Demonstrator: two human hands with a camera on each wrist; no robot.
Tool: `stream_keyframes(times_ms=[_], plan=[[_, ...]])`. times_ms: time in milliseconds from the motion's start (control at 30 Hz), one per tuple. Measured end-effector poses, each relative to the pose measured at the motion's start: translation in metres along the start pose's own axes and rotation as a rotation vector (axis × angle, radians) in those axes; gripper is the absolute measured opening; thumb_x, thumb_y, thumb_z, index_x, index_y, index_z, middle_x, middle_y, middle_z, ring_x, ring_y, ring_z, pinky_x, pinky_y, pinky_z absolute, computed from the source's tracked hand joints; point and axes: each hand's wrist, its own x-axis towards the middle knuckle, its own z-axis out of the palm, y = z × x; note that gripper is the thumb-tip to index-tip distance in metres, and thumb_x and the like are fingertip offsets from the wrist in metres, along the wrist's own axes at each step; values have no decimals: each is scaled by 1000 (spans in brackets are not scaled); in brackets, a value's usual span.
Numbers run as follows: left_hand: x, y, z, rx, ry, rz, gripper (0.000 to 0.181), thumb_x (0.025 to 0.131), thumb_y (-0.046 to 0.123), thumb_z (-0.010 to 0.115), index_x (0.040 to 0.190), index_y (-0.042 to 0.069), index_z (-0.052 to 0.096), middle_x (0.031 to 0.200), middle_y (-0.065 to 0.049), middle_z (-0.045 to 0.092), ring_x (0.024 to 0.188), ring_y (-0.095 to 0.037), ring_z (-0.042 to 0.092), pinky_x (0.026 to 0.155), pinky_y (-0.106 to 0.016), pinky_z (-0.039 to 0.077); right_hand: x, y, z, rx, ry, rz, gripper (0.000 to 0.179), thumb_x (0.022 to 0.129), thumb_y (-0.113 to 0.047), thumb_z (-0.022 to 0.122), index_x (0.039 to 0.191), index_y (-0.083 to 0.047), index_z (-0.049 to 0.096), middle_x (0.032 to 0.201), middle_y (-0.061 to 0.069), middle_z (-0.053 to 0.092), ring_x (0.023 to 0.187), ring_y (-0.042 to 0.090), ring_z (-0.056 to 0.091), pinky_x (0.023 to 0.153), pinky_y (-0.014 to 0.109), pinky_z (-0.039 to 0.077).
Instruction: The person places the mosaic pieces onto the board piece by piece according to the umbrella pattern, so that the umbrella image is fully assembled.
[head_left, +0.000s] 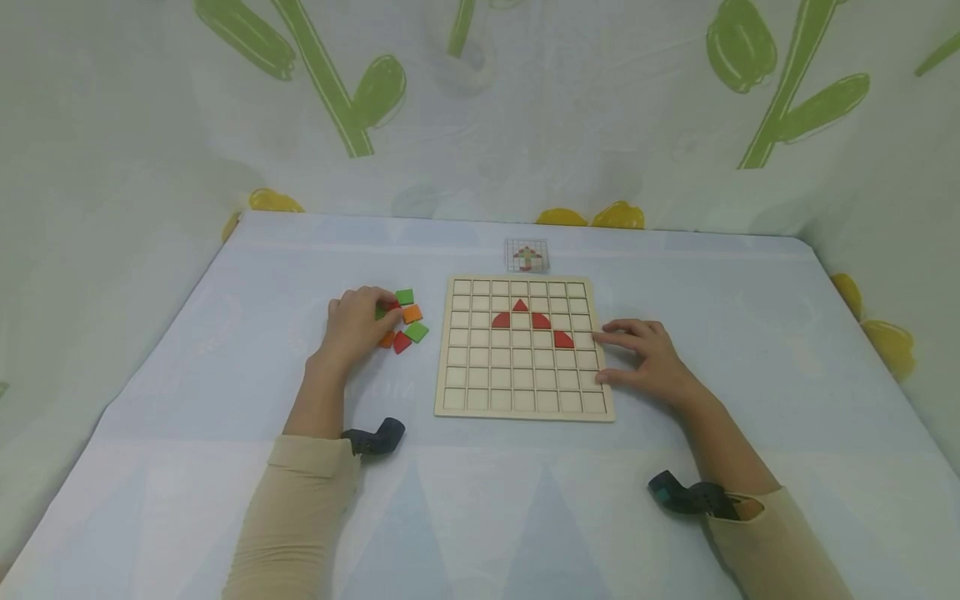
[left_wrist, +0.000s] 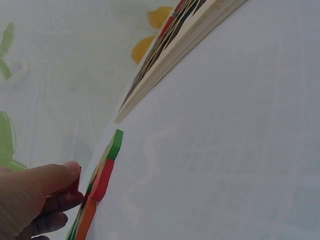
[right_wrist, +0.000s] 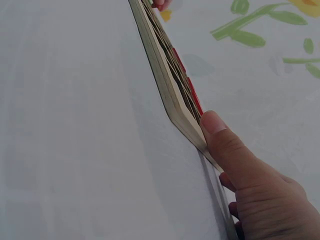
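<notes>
My left hand [head_left: 358, 323] is over a loose group of coloured pieces left of the board, and its thumb and finger pinch a small red piece [left_wrist: 76, 181]. Around it lie a green square [head_left: 405, 297], an orange square [head_left: 412, 314], another green piece [head_left: 417, 332] and a red quarter-round piece [head_left: 402, 342]; the hand hides part of the group. On the wooden grid board [head_left: 525, 417] sit a red triangle [head_left: 520, 306] and red rounded pieces [head_left: 541, 321]. My right hand [head_left: 648, 362] rests thumb and fingertips, spread, at the board's right edge.
Behind the board lies a small pattern card [head_left: 527, 256] with a coloured figure on a grid. Each wrist wears a dark camera mount [head_left: 378, 437]. A pale cloth covers the table [head_left: 487, 508], and a leaf-patterned curtain [head_left: 570, 108] hangs at the back.
</notes>
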Motion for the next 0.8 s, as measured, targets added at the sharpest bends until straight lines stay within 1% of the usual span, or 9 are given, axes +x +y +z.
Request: stream_keyframes(times_ms=[67, 167, 333, 400, 567, 667, 800], plan=[[0, 2, -1, -23, -9, 4, 36, 92, 24, 60, 121, 3, 60, 120, -15, 60, 113, -32, 47, 95, -48, 27, 0, 0, 0, -1, -3, 5, 60, 68, -23, 83, 122, -8, 64, 126, 16, 52, 114, 36, 35, 89, 52, 29], [0, 4, -2, -50, -25, 21, 35, 92, 24, 60, 120, 2, 60, 119, -15, 60, 114, -33, 47, 97, -49, 26, 0, -1, 0, -3, -7, 13, 60, 68, -24, 83, 122, -9, 63, 126, 16, 51, 115, 36, 35, 89, 52, 29], [2, 8, -1, -82, -30, 80, 35, 90, 24, 63, 117, 2, 62, 117, -15, 62, 112, -35, 48, 96, -50, 25, 1, 0, -1, -7, -9, 19, 60, 68, -24, 83, 123, -9, 63, 126, 15, 51, 115, 36, 35, 90, 52, 29], [3, 10, 0, -80, -28, 98, 36, 90, 25, 64, 117, 2, 63, 118, -15, 62, 113, -35, 49, 95, -50, 26, 1, 0, -1, -5, -5, 12, 60, 68, -24, 83, 122, -8, 64, 126, 16, 51, 115, 36, 35, 89, 52, 29], [3, 16, 5, -47, -29, 110, 35, 90, 24, 64, 118, 3, 63, 119, -16, 62, 112, -34, 50, 96, -50, 30, 0, 0, 0, 3, 8, -7, 60, 67, -22, 84, 122, -8, 64, 126, 17, 52, 114, 36, 35, 88, 51, 29], [3, 21, 8, -51, -40, 125, 33, 91, 23, 63, 118, 3, 63, 118, -15, 62, 110, -32, 50, 98, -49, 30, 0, 1, 0, 1, 12, -15, 60, 67, -23, 84, 122, -8, 64, 126, 17, 52, 113, 36, 36, 88, 51, 29], [3, 29, 13, -69, -59, 148, 33, 91, 23, 62, 117, 3, 63, 115, -13, 62, 106, -30, 49, 95, -46, 33, 0, 1, 0, 0, 13, -14, 60, 67, -22, 84, 122, -8, 64, 126, 17, 52, 113, 36, 36, 87, 51, 29]])
